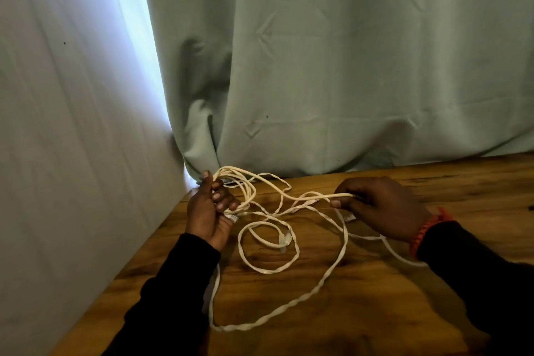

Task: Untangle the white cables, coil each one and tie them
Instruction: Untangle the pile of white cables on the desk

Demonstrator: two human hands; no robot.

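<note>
White cables (268, 243) lie tangled on the wooden table (375, 298). My left hand (209, 211) grips a bundle of several cable loops (239, 179) at the table's back left corner, with a clear plug end (232, 218) by its fingers. My right hand (381, 205) pinches a single strand (332, 196) that runs leftwards to the bundle. A small closed loop with a plug (284, 240) lies between my hands. A long twisted strand (289, 309) sweeps toward the front of the table and back up near my left sleeve.
Pale green curtains (346, 66) hang right behind the table and along its left side, with a bright gap (135, 37) between them. An orange braided band (424, 233) circles my right wrist. Bare wood extends to the right of my right hand.
</note>
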